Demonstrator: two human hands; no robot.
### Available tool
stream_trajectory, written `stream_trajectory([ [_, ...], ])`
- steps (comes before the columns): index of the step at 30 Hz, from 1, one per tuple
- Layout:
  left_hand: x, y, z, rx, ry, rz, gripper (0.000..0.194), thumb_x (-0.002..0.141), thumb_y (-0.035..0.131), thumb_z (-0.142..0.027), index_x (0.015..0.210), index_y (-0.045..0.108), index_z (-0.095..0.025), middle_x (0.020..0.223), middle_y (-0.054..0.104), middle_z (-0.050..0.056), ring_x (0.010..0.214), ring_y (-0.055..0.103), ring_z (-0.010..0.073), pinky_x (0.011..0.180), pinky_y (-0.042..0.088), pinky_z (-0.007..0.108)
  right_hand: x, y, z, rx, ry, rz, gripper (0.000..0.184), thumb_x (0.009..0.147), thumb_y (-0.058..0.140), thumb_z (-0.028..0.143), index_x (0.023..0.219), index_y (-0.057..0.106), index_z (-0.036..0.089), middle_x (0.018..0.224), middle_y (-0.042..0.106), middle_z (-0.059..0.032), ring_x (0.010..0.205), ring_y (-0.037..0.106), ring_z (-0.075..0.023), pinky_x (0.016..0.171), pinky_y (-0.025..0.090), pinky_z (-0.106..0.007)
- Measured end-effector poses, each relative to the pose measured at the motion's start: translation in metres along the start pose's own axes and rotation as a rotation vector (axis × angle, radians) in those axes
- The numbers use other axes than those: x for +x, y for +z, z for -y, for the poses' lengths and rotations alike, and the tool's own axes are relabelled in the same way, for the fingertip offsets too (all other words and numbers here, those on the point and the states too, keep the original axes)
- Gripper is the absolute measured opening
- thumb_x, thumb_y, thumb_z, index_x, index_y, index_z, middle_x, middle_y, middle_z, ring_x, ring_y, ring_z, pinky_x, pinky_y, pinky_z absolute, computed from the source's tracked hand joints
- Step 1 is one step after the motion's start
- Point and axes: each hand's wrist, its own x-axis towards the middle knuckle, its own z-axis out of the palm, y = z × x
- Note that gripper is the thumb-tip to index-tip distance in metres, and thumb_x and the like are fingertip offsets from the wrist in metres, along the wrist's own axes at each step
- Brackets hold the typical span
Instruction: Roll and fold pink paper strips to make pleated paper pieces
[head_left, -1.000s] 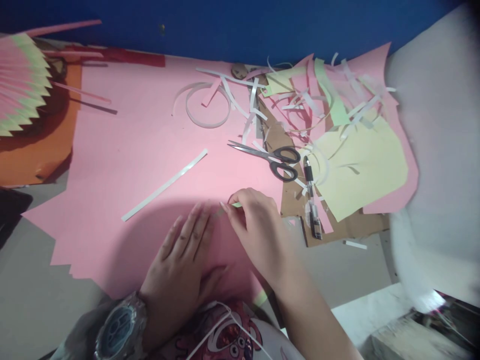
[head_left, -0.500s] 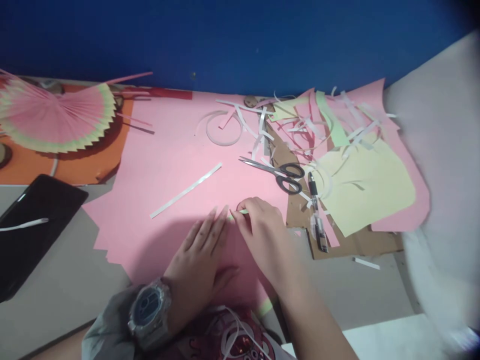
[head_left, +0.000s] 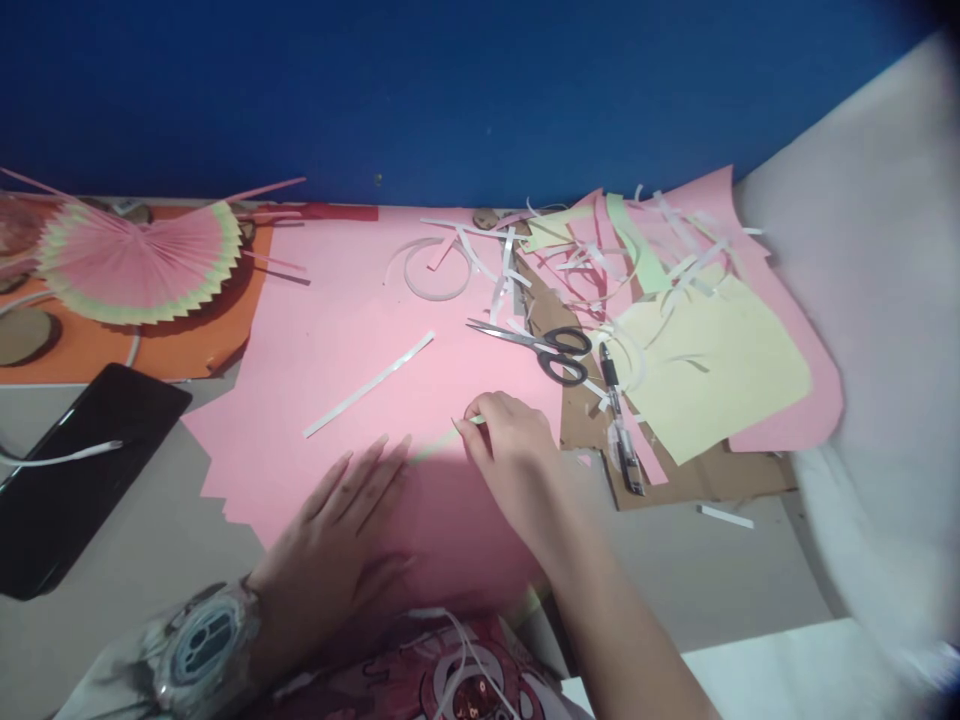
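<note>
My left hand lies flat with fingers stretched out on a large pink paper sheet. My right hand is closed in a pinch, thumb against fingers, on one end of a thin light green paper strip. That strip runs along the pink sheet from my left fingertips to my right fingers; its left end is hidden at my left hand. Above my hands lies a white strip, slanted on the sheet. Scissors with black handles rest farther up, past my right hand.
A pleated pink and yellow-green paper fan sits at the left on orange paper. Below it is a black phone with a white cable. At the right are a pen, yellow paper, cardboard and paper scraps.
My left hand has slid left and toward me, away from my right hand. More of the green strip now shows between them. The camera view has shifted slightly.
</note>
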Motion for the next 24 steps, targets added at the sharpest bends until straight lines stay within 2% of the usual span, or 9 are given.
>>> stream_trajectory([
  [4, 0.022, -0.002, -0.003, 0.007, 0.061, 0.029, 0.073, 0.085, 0.038, -0.056, 0.141, 0.030, -0.010, 0.149, 0.026, 0.008, 0.136, 0.025, 0.0273, 0.112, 0.016, 0.041, 0.001, -0.002, 0.001, -0.002, 0.018, 0.025, 0.012, 0.089, 0.046, 0.023, 0.081, 0.053, 0.018, 0.082, 0.061, -0.0036, 0.076, 0.053, -0.0190, 0.070, 0.033, -0.031],
  [9, 0.047, 0.001, -0.008, 0.016, 0.082, 0.006, 0.069, 0.087, 0.038, -0.051, 0.140, 0.029, -0.008, 0.148, 0.030, 0.009, 0.136, 0.024, 0.0269, 0.111, 0.018, 0.042, 0.002, -0.003, 0.001, -0.004, 0.006, 0.027, 0.012, 0.089, 0.046, 0.024, 0.082, 0.054, 0.018, 0.085, 0.062, -0.0038, 0.077, 0.054, -0.0191, 0.070, 0.032, -0.031],
  [12, 0.038, 0.000, -0.003, 0.047, 0.091, 0.009, 0.063, 0.088, 0.038, -0.045, 0.140, 0.032, -0.010, 0.149, 0.027, 0.008, 0.136, 0.024, 0.0267, 0.111, 0.018, 0.042, 0.002, -0.001, -0.001, 0.005, -0.005, 0.021, 0.013, 0.089, 0.046, 0.025, 0.082, 0.054, 0.018, 0.085, 0.062, -0.0038, 0.078, 0.054, -0.0191, 0.070, 0.032, -0.031],
  [17, 0.007, -0.009, 0.012, 0.120, 0.081, 0.046, 0.062, 0.087, 0.041, -0.042, 0.140, 0.030, -0.012, 0.151, 0.022, 0.006, 0.137, 0.022, 0.0285, 0.110, 0.018, 0.048, 0.001, 0.001, -0.004, 0.013, -0.014, 0.015, 0.012, 0.089, 0.046, 0.025, 0.084, 0.054, 0.018, 0.085, 0.061, -0.0038, 0.079, 0.054, -0.0199, 0.071, 0.033, -0.032],
  [19, 0.001, -0.013, 0.017, 0.135, 0.085, 0.049, 0.059, 0.087, 0.042, -0.041, 0.138, 0.035, -0.012, 0.150, 0.024, 0.007, 0.136, 0.024, 0.0289, 0.109, 0.020, 0.049, 0.001, 0.001, -0.004, 0.014, -0.019, 0.014, 0.012, 0.089, 0.045, 0.025, 0.084, 0.053, 0.018, 0.085, 0.061, -0.0037, 0.078, 0.054, -0.0198, 0.071, 0.033, -0.032],
  [22, 0.006, -0.015, 0.016, 0.127, 0.030, 0.001, 0.055, 0.086, 0.044, -0.043, 0.131, 0.045, -0.011, 0.148, 0.029, 0.010, 0.135, 0.027, 0.0313, 0.107, 0.024, 0.050, -0.001, 0.001, -0.003, 0.012, -0.027, 0.007, 0.012, 0.090, 0.045, 0.025, 0.084, 0.053, 0.018, 0.086, 0.061, -0.0039, 0.079, 0.054, -0.0196, 0.073, 0.034, -0.033],
  [24, 0.017, -0.014, 0.008, 0.109, 0.005, -0.029, 0.060, 0.085, 0.043, -0.047, 0.133, 0.042, -0.010, 0.148, 0.029, 0.011, 0.135, 0.025, 0.0326, 0.106, 0.025, 0.051, -0.001, -0.001, -0.003, 0.016, -0.038, 0.006, 0.013, 0.091, 0.044, 0.025, 0.085, 0.053, 0.018, 0.087, 0.061, -0.0041, 0.081, 0.055, -0.0195, 0.075, 0.034, -0.033],
])
